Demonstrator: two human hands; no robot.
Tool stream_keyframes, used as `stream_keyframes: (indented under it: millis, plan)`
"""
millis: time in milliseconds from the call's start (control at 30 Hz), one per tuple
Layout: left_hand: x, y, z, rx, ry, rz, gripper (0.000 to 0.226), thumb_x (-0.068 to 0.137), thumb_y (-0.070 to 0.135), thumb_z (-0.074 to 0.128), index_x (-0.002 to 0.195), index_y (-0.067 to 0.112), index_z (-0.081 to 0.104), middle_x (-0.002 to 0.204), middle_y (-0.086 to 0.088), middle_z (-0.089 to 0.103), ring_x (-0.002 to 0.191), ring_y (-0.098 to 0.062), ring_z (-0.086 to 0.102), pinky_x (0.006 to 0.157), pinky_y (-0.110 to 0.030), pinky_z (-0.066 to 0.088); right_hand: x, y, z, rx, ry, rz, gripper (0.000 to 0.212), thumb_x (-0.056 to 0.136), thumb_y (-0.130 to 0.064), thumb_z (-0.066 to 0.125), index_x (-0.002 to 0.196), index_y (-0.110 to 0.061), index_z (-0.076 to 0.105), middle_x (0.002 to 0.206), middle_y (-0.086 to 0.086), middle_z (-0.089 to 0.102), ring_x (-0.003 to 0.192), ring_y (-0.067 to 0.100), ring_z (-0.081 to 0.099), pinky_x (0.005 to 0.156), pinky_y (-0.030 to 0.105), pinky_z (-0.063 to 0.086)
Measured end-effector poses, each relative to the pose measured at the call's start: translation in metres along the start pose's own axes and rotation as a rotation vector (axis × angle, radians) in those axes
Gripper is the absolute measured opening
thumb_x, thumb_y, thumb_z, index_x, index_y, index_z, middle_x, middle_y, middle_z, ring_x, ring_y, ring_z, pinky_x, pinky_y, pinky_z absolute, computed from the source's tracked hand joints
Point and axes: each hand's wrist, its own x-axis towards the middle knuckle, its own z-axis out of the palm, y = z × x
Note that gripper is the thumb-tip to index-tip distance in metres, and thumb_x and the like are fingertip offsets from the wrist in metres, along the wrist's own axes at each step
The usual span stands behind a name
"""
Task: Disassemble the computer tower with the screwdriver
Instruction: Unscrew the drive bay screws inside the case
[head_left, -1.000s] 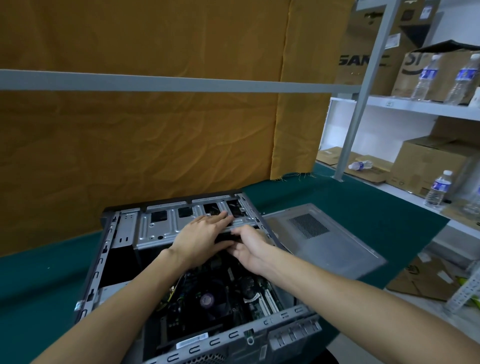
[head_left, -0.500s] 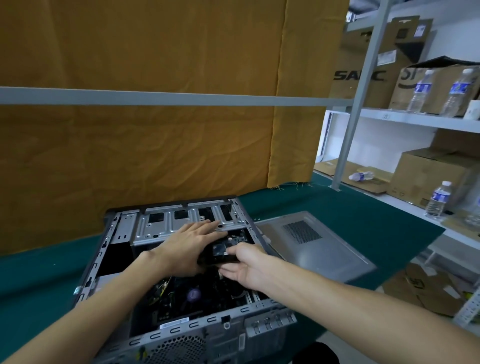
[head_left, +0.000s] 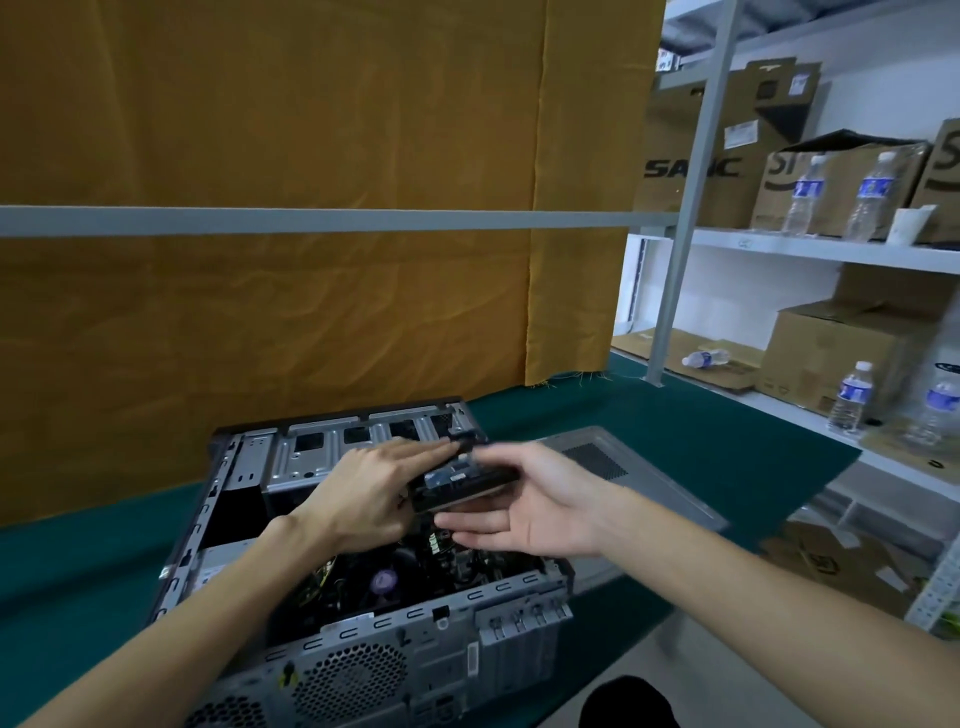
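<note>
Both hands' fingers (head_left: 415, 457) around drive (head_left: 460, 483)

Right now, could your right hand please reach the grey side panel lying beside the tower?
Probably yes: the side panel lies flat just beyond the right hand, nothing between, though that hand's grip supports the drive.

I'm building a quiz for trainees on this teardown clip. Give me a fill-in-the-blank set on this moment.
1. The left hand and right hand hold a black ____ above the open computer tower.
2. The removed side panel lies on the tower's ____ side.
3. The table cover is ____ in colour.

Missing words: drive; right; green
</note>
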Motion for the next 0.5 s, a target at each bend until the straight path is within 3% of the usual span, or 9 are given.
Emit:
stream_keyframes:
  millis: [100, 200, 267, 333, 400, 500]
  plan:
    - [0.018, 0.007, -0.003, -0.053, 0.122, 0.024, 0.093, 0.073, 0.001, 0.074, 0.156, 0.025, 0.037, 0.159, 0.008, 0.039, 0.144, -0.014, 0.041, 0.113, -0.036, 0.043, -0.003, -0.015, -0.017, 0.125, -0.128, -0.044, 0.066, 0.101, -0.053, 0.051, 0.140, -0.001, 0.051, 0.135, 0.033, 0.059, 0.125, 0.049, 0.058, 0.108, 0.057, 0.046]
    - [0.044, 0.018, 0.008, -0.070, 0.167, 0.056, 0.096, 0.073, -0.010, 0.071, 0.157, 0.018, 0.034, 0.162, 0.003, 0.034, 0.151, -0.012, 0.027, 0.124, -0.036, 0.023, 0.004, -0.031, -0.031, 0.054, -0.025, -0.156, 0.051, 0.099, -0.040, 0.061, 0.136, -0.004, 0.057, 0.131, 0.027, 0.064, 0.116, 0.039, 0.066, 0.100, 0.053, 0.053]
    - [0.062, 0.020, 0.022, -0.155, 0.244, -0.060, 0.099, 0.076, -0.010, 0.072, 0.159, 0.016, 0.025, 0.164, -0.001, 0.029, 0.153, -0.015, 0.021, 0.125, -0.037, 0.021, 0.009, -0.037, -0.048, 0.045, 0.015, -0.186, 0.043, 0.101, -0.029, 0.058, 0.134, -0.003, 0.057, 0.129, 0.026, 0.065, 0.116, 0.035, 0.067, 0.103, 0.052, 0.052]
    - [0.079, 0.016, 0.039, -0.318, 0.274, -0.298, 0.090, 0.087, 0.002, 0.070, 0.159, 0.015, 0.017, 0.165, -0.005, 0.023, 0.153, -0.018, 0.018, 0.124, -0.039, 0.023, 0.017, -0.041, -0.072, 0.075, 0.076, -0.196, 0.036, 0.101, -0.027, 0.057, 0.127, -0.002, 0.060, 0.128, 0.023, 0.067, 0.112, 0.033, 0.068, 0.101, 0.047, 0.052]
    - [0.097, 0.008, 0.058, -0.378, 0.185, -0.483, 0.068, 0.099, 0.025, 0.061, 0.156, 0.013, 0.025, 0.162, -0.007, 0.028, 0.150, -0.022, 0.023, 0.122, -0.040, 0.026, 0.031, -0.042, -0.100, 0.158, 0.155, -0.206, 0.034, 0.098, -0.027, 0.061, 0.122, -0.003, 0.063, 0.130, 0.023, 0.066, 0.110, 0.034, 0.067, 0.102, 0.046, 0.050]
    - [0.120, -0.001, 0.088, -0.262, -0.028, -0.507, 0.051, 0.105, 0.043, 0.044, 0.150, 0.019, 0.041, 0.160, -0.005, 0.034, 0.149, -0.024, 0.025, 0.121, -0.043, 0.024, 0.059, -0.047, -0.141, 0.075, 0.339, -0.227, 0.039, 0.092, -0.036, 0.071, 0.120, -0.009, 0.067, 0.120, 0.018, 0.072, 0.100, 0.032, 0.071, 0.095, 0.049, 0.056]
